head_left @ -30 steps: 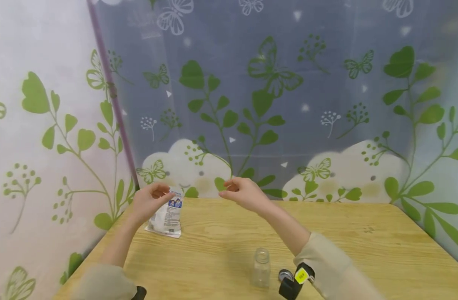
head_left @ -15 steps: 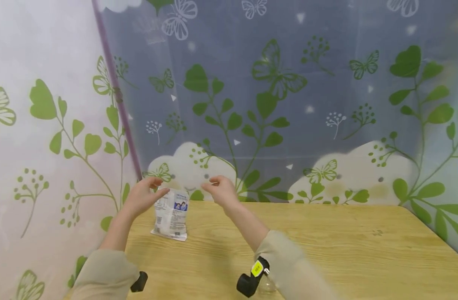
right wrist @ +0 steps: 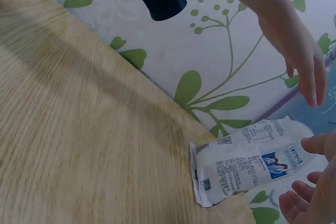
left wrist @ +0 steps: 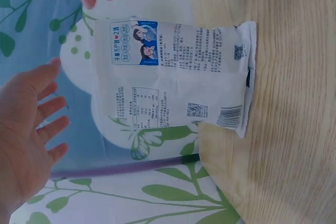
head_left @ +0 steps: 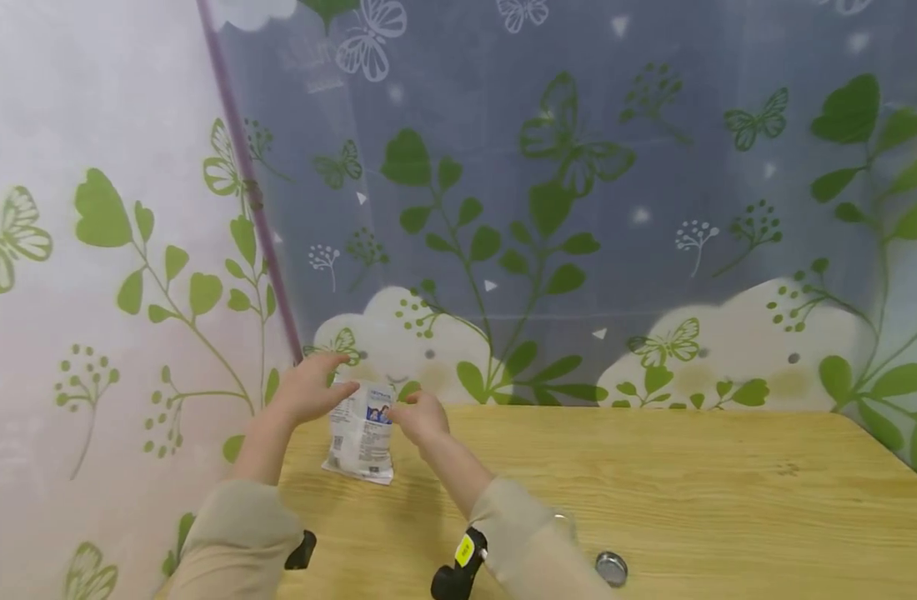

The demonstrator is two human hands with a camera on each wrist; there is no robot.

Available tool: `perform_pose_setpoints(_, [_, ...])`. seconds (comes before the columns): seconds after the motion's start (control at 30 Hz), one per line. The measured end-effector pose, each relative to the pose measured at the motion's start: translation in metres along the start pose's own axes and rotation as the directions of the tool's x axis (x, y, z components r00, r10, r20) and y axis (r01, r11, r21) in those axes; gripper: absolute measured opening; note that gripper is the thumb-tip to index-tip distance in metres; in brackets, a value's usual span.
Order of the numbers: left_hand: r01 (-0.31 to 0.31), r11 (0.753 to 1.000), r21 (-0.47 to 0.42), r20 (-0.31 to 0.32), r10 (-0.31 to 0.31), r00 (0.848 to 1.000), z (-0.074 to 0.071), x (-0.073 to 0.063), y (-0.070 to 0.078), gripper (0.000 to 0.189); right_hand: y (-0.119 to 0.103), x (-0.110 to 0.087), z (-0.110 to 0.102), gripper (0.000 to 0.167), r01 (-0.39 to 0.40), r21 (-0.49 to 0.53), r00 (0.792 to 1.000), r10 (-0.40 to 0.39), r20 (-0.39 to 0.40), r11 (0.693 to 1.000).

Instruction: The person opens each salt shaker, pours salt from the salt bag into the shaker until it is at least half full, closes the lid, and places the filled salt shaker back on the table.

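A white printed plastic packet (head_left: 359,433) with a blue picture stands upright at the back left of the table. My left hand (head_left: 314,390) is by its upper left edge, with fingers loosely bent; in the left wrist view the left hand (left wrist: 26,129) is apart from the packet (left wrist: 178,77). My right hand (head_left: 424,419) is at the packet's upper right side. In the right wrist view, the right hand's (right wrist: 315,192) thumb overlaps the packet's top (right wrist: 247,161); whether it touches I cannot tell. Neither hand holds anything.
A clear glass jar (head_left: 563,523) is mostly hidden behind my right sleeve. To its right a round metal lid (head_left: 611,568) lies on the wooden table (head_left: 691,475). A patterned curtain (head_left: 578,250) hangs behind the table and at the left.
My right hand has moved left and slightly down, from well right of the packet to beside it. My left hand stays close to the packet. The view has shifted a little.
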State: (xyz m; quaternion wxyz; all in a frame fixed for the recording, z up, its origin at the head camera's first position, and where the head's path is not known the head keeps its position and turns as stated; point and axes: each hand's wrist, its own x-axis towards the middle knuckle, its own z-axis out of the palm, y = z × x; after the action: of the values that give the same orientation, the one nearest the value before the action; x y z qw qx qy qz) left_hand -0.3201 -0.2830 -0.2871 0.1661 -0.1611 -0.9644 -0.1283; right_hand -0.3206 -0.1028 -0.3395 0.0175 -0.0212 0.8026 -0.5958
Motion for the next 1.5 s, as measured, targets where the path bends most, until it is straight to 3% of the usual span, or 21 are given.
perform_pose_setpoints(0.13, [-0.031, 0.995, 0.094, 0.016, 0.029, 0.999, 0.006, 0.004, -0.001, 0.048, 0.012, 0.002, 0.008, 0.05, -0.009, 0.001, 1.0, 0.009, 0.009, 1.0])
perform_pose_setpoints(0.23, [-0.026, 0.989, 0.145, 0.05, 0.019, 0.999, 0.01, 0.005, -0.002, 0.049, 0.021, 0.006, 0.016, 0.05, -0.005, -0.018, 1.0, 0.006, 0.006, 1.0])
perform_pose_setpoints(0.5, [-0.024, 0.977, 0.213, 0.127, -0.003, 0.992, 0.018, -0.001, -0.001, 0.054, 0.044, 0.008, 0.034, 0.05, 0.053, -0.079, 0.997, -0.048, 0.066, 0.995])
perform_pose_setpoints(0.63, [-0.052, 0.964, 0.261, 0.115, 0.022, 0.993, 0.022, -0.002, 0.001, 0.048, 0.057, 0.008, 0.04, 0.051, 0.109, -0.146, 0.987, -0.09, 0.131, 0.983])
perform_pose_setpoints(0.8, [-0.083, 0.931, 0.356, 0.055, 0.067, 0.996, 0.026, 0.0, 0.002, 0.035, 0.066, 0.008, 0.044, 0.048, 0.17, -0.181, 0.974, -0.136, 0.184, 0.969])
perform_pose_setpoints(0.93, [-0.113, 0.928, 0.356, -0.013, 0.125, 0.992, 0.031, 0.004, 0.001, 0.023, 0.07, 0.008, 0.046, 0.043, 0.202, -0.204, 0.968, -0.164, 0.189, 0.958])
perform_pose_setpoints(1.03, [-0.154, 0.93, 0.334, -0.074, 0.189, 0.979, 0.034, 0.007, 0.003, 0.007, 0.072, 0.008, 0.046, 0.037, 0.205, -0.235, 0.97, -0.165, 0.179, 0.95])
perform_pose_setpoints(1.1, [-0.171, 0.931, 0.324, -0.094, 0.211, 0.973, 0.035, 0.009, 0.004, 0.018, 0.073, 0.009, 0.047, 0.035, 0.2, -0.247, 0.972, -0.16, 0.173, 0.948])
perform_pose_setpoints(1.23, [-0.162, 0.928, 0.335, -0.062, 0.194, 0.979, 0.033, 0.011, 0.006, 0.033, 0.073, 0.01, 0.048, 0.033, 0.203, -0.246, 0.972, -0.164, 0.167, 0.948])
perform_pose_setpoints(1.5, [-0.181, 0.934, 0.308, 0.003, 0.189, 0.982, 0.026, 0.015, 0.008, 0.03, 0.075, 0.014, 0.049, 0.031, 0.193, -0.262, 0.977, -0.159, 0.146, 0.946])
